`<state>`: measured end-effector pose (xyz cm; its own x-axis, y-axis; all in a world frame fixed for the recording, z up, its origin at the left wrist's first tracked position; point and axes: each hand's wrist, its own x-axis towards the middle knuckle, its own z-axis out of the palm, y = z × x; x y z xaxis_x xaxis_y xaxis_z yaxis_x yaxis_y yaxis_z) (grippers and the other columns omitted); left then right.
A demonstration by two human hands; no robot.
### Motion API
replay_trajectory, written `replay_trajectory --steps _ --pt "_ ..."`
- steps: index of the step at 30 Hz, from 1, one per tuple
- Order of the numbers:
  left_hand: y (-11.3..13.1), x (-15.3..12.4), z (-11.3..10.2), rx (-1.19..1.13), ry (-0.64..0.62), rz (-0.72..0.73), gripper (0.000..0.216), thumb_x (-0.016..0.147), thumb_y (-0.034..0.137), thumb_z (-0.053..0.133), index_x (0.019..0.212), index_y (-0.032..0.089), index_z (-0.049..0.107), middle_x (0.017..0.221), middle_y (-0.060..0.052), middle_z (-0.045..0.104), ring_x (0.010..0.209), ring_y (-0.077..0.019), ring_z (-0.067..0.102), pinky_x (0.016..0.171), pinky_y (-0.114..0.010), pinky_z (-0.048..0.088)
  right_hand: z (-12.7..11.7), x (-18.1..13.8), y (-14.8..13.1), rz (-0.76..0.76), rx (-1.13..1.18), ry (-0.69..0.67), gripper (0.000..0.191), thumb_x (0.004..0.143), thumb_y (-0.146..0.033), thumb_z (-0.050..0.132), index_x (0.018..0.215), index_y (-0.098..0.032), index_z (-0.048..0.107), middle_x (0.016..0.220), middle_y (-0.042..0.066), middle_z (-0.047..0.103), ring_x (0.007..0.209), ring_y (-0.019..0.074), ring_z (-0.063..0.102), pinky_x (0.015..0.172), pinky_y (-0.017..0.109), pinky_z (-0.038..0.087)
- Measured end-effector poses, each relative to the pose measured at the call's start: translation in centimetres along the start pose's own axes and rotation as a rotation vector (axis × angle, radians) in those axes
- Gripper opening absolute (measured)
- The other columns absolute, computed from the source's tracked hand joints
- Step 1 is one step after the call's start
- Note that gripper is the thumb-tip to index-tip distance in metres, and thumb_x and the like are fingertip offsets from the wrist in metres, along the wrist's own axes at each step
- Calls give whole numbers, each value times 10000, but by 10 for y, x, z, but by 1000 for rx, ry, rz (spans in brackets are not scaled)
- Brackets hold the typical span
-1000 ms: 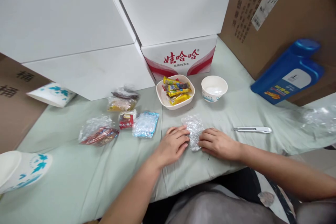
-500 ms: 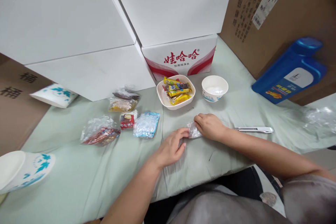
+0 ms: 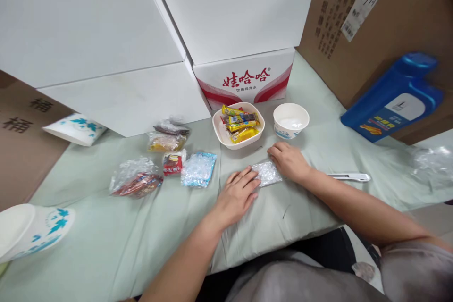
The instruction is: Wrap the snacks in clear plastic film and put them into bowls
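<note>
Two bowls, five snack packets, one blue bottle, one knife, two hands.

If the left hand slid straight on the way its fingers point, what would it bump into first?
The left hand points up and right; its fingertips already touch the folded clear wrap. Past that, probably the right hand.

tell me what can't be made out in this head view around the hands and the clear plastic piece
- Clear plastic piece: its near-left end lies under the left hand; its far-right end under the right hand.
- Utility knife: its left end is hidden behind the right forearm.
- Paper bowl: cut off by the left edge.
</note>
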<state>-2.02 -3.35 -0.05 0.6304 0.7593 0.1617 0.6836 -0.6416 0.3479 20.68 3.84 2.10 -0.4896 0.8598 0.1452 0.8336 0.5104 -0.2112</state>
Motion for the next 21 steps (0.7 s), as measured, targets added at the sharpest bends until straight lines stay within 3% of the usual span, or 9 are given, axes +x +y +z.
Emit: replay_trajectory --steps 3,7,11,13,16,17,18,19,21 --pt "-1 0 0 -6 7 8 359 910 174 531 1267 199 559 1401 -106 547 1367 -276 422 1076 -516 374 -2 -9 -3 -152 125 95 223 947 -214 477 1064 -151 656 1114 141 653 1045 248 577 900 381 469" --pt "-2 -1 -1 -63 124 23 278 905 153 513 1157 205 618 1272 -98 632 1267 -264 525 1035 -482 436 16 -30 -17 -443 192 -3 278 953 -213 482 1178 -161 637 1282 130 624 1214 238 530 1015 423 447" --pt "-6 -4 -5 -103 319 -43 213 917 151 478 1050 188 639 1086 -89 674 1023 -210 635 901 -383 524 14 -32 -7 -486 186 -49 332 934 -116 434 1196 -158 634 1267 120 640 1156 213 572 967 383 485" --pt "-7 -5 -6 -98 345 -52 208 916 160 475 1038 191 640 1065 -87 669 982 -209 635 866 -378 530 -6 -21 8 -417 186 58 343 924 -105 421 1163 -185 652 1225 104 659 1107 210 590 931 369 497" --pt "-7 -4 -6 -91 314 -29 190 909 153 489 1010 190 645 1039 -79 672 962 -207 629 844 -376 522 -44 7 31 -155 84 344 337 945 -155 403 1128 -217 680 1190 115 654 1125 244 559 965 419 454" --pt "-6 -4 -6 -92 300 -21 181 905 148 496 999 187 646 1030 -77 673 958 -206 627 843 -376 518 -55 19 38 -53 18 382 326 944 -185 418 1123 -211 688 1182 127 646 1115 267 551 960 437 445" --pt "-6 -3 -7 -95 290 -17 174 901 143 501 987 184 646 1024 -75 674 957 -205 623 845 -376 514 -64 31 45 46 -48 369 324 941 -202 426 1118 -201 697 1161 136 643 1110 285 542 945 439 443" --pt "-5 -3 -7 -97 287 -16 167 898 140 505 976 184 646 1017 -73 675 955 -205 619 847 -376 510 -69 44 50 130 -106 269 327 934 -207 433 1120 -191 701 1151 141 639 1112 295 536 926 428 444" --pt "-4 -3 -9 -84 305 -33 156 891 142 513 959 188 645 1008 -69 673 966 -210 606 858 -384 498 -71 69 61 240 -164 -81 310 897 -193 481 1106 -191 711 1133 130 650 1064 285 567 871 383 457"
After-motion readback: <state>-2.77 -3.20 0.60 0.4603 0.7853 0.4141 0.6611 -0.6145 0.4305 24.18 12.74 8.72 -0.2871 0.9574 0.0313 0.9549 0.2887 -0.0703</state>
